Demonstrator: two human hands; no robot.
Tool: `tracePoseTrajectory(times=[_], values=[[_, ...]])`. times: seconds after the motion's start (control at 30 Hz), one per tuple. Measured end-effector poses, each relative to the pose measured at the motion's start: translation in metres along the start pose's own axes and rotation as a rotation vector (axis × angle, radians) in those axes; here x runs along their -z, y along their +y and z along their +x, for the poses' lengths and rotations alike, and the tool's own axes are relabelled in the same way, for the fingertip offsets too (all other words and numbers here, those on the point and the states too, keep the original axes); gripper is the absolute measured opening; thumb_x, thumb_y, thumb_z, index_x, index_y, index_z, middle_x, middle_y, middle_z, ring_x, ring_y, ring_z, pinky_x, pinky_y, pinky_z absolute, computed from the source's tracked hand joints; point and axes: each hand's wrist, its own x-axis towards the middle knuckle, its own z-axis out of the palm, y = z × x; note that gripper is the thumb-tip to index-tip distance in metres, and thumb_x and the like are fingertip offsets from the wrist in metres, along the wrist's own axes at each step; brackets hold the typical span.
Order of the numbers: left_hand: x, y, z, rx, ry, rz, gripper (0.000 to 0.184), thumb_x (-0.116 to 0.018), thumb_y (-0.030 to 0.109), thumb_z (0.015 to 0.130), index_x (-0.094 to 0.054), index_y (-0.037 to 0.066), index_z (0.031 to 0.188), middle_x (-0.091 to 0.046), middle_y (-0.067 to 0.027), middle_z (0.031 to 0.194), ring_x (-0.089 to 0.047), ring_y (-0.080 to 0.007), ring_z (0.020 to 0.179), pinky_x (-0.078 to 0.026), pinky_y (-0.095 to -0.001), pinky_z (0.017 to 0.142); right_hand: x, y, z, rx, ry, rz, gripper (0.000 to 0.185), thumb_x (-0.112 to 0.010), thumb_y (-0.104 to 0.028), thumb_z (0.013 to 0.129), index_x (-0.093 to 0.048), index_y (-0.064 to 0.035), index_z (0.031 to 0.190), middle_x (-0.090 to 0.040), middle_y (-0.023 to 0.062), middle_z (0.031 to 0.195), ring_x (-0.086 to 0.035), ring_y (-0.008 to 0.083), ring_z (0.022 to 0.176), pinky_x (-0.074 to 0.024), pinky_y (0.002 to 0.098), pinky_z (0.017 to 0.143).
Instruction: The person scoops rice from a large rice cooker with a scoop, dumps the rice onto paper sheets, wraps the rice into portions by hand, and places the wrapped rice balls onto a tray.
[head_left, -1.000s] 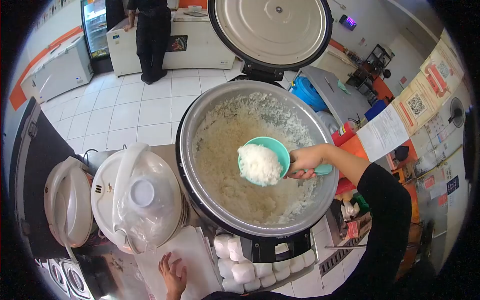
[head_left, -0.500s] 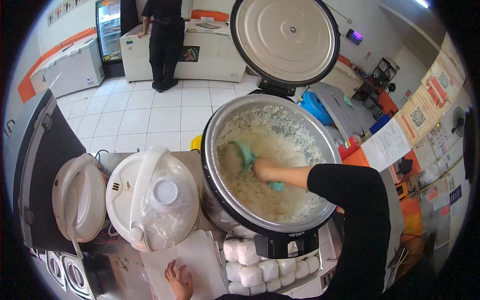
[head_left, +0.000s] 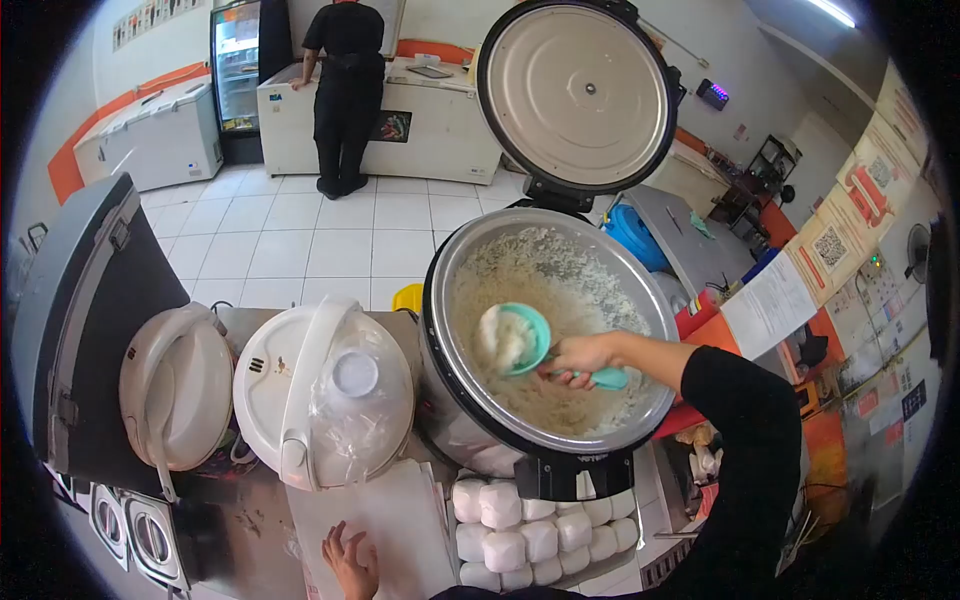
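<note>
My right hand [head_left: 583, 362] is closed round the handle of a teal scoop [head_left: 537, 338], inside the mouth of a large open rice cooker [head_left: 448, 345]. A mound of white rice [head_left: 508, 338] fills the scoop's cup. More cooked rice [head_left: 600, 290] lies in the pot below and clings to its inner wall. My left hand [head_left: 350, 562] has its fingers spread over a stack of pale paper sheets [head_left: 385, 525] at the bottom of the view. Whether its palm presses on the paper, I cannot tell.
White rounded packets [head_left: 540, 540] sit in rows below the cooker. Left of it stand a white-lidded cooker [head_left: 265, 370] with a plastic bag on top, another white lid [head_left: 165, 400] and a dark box lid [head_left: 100, 330]. A person [head_left: 348, 95] stands by a chest freezer [head_left: 440, 125].
My right hand has lifted the scoop from the rice and tilted it, and its rice load now shows. The whole view has shifted slightly. My left hand stays over the paper.
</note>
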Motion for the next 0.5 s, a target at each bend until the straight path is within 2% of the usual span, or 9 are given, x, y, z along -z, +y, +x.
tracePoseTrajectory(times=[0.1, 0.17, 0.2, 0.43, 0.5], values=[[0.003, -0.017, 0.001, -0.015, 0.013, 0.008, 0.035, -0.06, 0.017, 0.079, -0.051, 0.013, 0.113, -0.039, -0.017, 0.128, -0.034, -0.0348, 0.12, -0.027, -0.0513, 0.097, 0.007, 0.002, -0.028, 0.027, 0.127, 0.07, 0.022, -0.044, -0.028, 0.09, -0.046, -0.0081, 0.082, -0.033, -0.0054, 0.056, -0.031, 0.0039, 0.041, -0.0288, 0.0219, 0.037], [0.008, -0.018, -0.001, -0.035, 0.019, 0.013, 0.036, -0.06, 0.018, 0.079, -0.051, 0.014, 0.113, -0.038, -0.0168, 0.129, -0.034, -0.0348, 0.12, -0.026, -0.0522, 0.097, 0.01, 0.007, -0.043, 0.127, 0.174, 0.178, 0.024, -0.044, -0.031, 0.091, -0.045, -0.0075, 0.087, -0.032, -0.0057, 0.058, -0.03, 0.0032, 0.041, -0.0281, 0.0213, 0.037], [0.011, -0.019, 0.0, -0.05, 0.029, 0.022, 0.036, -0.06, 0.018, 0.079, -0.05, 0.014, 0.114, -0.037, -0.0165, 0.13, -0.034, -0.0349, 0.12, -0.026, -0.0531, 0.097, 0.013, 0.012, -0.045, 0.176, 0.179, 0.194, 0.028, -0.045, -0.035, 0.091, -0.044, -0.0072, 0.09, -0.032, -0.0055, 0.058, -0.029, 0.0032, 0.04, -0.0279, 0.021, 0.037], [0.024, -0.035, -0.012, -0.034, 0.0, 0.005, 0.037, -0.059, 0.02, 0.079, -0.049, 0.015, 0.114, -0.037, -0.015, 0.13, -0.033, -0.0339, 0.122, -0.024, -0.0554, 0.097, -0.002, 0.01, -0.07, 0.381, 0.16, 0.185, 0.03, -0.043, -0.037, 0.092, -0.044, -0.007, 0.091, -0.033, -0.0052, 0.058, -0.031, 0.0038, 0.039, -0.0285, 0.0207, 0.036], [0.028, -0.045, -0.016, -0.03, -0.134, 0.086, 0.057, -0.065, 0.029, 0.075, -0.042, 0.015, 0.125, -0.03, -0.0146, 0.137, -0.026, -0.0333, 0.127, -0.018, -0.0563, 0.101, -0.016, 0.004, -0.084, 0.42, 0.185, 0.234, 0.028, -0.042, -0.035, 0.092, -0.044, -0.0066, 0.092, -0.033, -0.0048, 0.058, -0.032, 0.0045, 0.039, -0.0296, 0.0208, 0.036]])
